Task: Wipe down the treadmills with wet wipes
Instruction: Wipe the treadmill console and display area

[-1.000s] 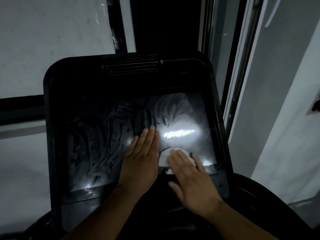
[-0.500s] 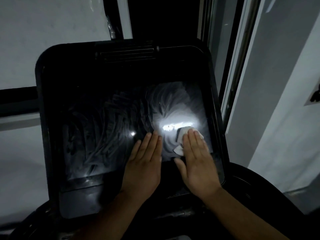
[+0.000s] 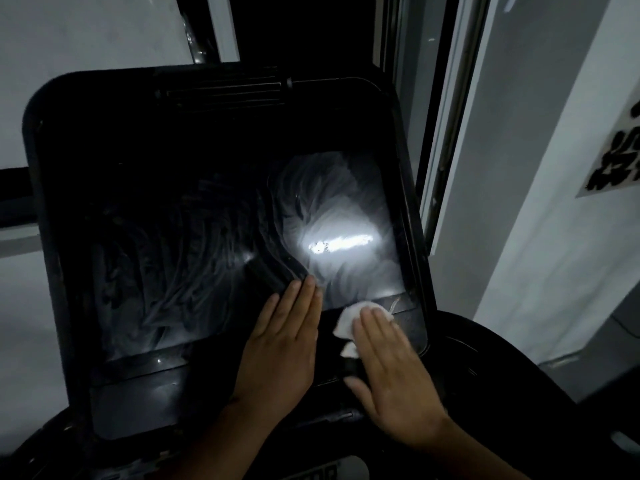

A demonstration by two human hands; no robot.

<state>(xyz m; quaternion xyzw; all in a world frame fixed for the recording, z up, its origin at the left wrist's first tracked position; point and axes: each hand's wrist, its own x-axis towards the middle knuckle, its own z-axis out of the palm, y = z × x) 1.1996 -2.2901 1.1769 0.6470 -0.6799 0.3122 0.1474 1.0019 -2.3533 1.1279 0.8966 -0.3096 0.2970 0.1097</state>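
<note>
The treadmill's black console [image 3: 52, 202] fills the view, its dark glossy screen [image 3: 194, 258] covered in swirled wet streaks with a bright light reflection on the right half. My left hand [image 3: 284, 344] lies flat on the lower middle of the screen, fingers straight and together. My right hand [image 3: 391, 372] presses a white wet wipe [image 3: 349, 320] flat against the screen's lower right corner; the wipe shows above and left of the fingers, the rest is under the palm.
A window frame and pale wall [image 3: 86, 29] stand behind the console. A vertical metal door or window frame [image 3: 446, 150] runs down the right, beside a light wall with a dark sign [image 3: 620, 157]. The treadmill's black curved handrail housing [image 3: 502, 368] sits lower right.
My right hand slid the wipe down from the bright reflection to the screen's lower right corner. My left hand stayed flat in about the same place.
</note>
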